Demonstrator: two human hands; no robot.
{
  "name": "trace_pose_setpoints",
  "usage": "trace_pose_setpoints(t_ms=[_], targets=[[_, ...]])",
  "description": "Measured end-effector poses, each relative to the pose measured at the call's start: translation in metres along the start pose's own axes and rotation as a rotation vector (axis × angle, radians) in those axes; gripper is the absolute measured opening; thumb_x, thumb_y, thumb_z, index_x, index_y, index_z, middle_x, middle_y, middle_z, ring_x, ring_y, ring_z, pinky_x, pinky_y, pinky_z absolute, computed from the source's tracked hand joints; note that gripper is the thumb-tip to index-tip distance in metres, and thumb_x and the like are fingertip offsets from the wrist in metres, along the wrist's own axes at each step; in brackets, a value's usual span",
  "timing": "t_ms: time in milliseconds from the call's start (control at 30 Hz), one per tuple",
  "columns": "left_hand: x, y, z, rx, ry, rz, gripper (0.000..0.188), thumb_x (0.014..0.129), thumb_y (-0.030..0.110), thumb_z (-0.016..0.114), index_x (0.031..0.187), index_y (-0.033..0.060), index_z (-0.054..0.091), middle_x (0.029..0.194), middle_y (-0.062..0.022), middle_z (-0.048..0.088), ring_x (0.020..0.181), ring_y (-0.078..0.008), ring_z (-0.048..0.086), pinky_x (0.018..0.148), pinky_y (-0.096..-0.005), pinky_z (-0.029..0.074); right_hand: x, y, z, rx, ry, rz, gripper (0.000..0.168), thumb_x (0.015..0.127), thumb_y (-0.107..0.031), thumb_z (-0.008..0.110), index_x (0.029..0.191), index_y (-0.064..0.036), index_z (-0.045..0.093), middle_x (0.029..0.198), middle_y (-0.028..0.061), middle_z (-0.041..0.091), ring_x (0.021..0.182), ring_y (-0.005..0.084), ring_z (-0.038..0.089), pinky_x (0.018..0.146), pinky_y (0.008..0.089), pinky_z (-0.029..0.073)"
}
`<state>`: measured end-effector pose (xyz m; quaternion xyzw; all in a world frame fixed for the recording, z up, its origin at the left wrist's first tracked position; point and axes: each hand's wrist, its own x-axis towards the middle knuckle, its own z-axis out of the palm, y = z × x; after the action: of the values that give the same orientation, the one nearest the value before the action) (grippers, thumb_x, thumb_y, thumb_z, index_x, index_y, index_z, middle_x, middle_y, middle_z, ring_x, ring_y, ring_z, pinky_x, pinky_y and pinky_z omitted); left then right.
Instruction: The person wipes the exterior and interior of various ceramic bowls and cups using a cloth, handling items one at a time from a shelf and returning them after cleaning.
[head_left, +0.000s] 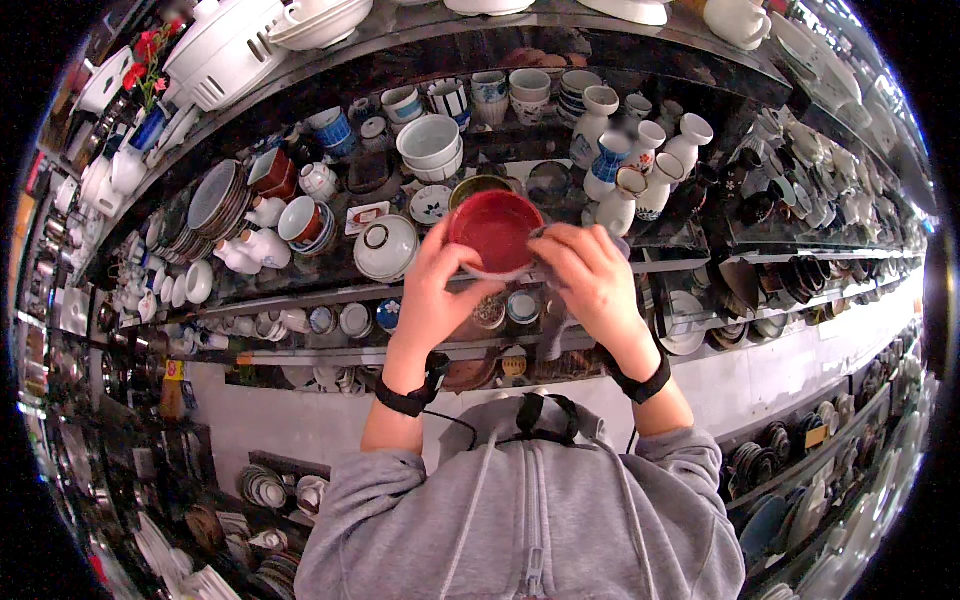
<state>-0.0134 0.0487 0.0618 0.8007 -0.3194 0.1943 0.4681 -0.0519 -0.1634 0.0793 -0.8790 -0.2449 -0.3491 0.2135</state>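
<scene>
A bowl with a red inside (496, 232) is held up over the shelf, its open mouth facing me. My left hand (444, 266) grips its left rim, thumb near the lower edge. On the right side of the bowl, my right hand (589, 270) pinches a dark grey cloth (553, 330) against the rim; part of the cloth hangs down below the fingers. Behind the bowl, a dark olive dish (480, 187) is partly covered. Left of my left hand stands a white lidded bowl (386, 247), and a small patterned dish (431, 205) lies just above it.
Several ceramic sake bottles (616, 202) stand close to the right of my hands. Stacked white bowls (429, 142) and cups (529, 86) fill the back. Stacked plates (217, 196) lean at left. Below runs a lower shelf with small dishes (523, 306). White teapots and tureens (225, 52) line the upper shelf.
</scene>
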Motion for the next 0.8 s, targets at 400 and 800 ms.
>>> trace_pose_setpoints(t_ms=[400, 800], targets=[[0.033, -0.055, 0.039, 0.132, 0.226, -0.065, 0.035, 0.062, 0.016, 0.083, 0.081, 0.0045, 0.056, 0.11, -0.0153, 0.057, 0.1, -0.0332, 0.056, 0.082, -0.0386, 0.046, -0.042, 0.016, 0.006, 0.104, 0.007, 0.237, 0.048, 0.054, 0.001, 0.069, 0.101, -0.012, 0.064, 0.1, 0.0033, 0.059, 0.087, 0.0249, 0.055, 0.072, 0.0344, 0.05], [0.026, -0.061, 0.047, 0.191, 0.208, -0.13, 0.036, 0.062, 0.018, 0.083, 0.083, 0.0054, 0.057, 0.115, -0.0164, 0.055, 0.106, -0.0343, 0.055, 0.088, -0.0404, 0.045, -0.049, 0.03, 0.009, 0.106, 0.002, 0.278, 0.045, 0.056, 0.002, 0.068, 0.1, -0.011, 0.064, 0.099, 0.004, 0.059, 0.087, 0.0252, 0.056, 0.072, 0.0349, 0.05]])
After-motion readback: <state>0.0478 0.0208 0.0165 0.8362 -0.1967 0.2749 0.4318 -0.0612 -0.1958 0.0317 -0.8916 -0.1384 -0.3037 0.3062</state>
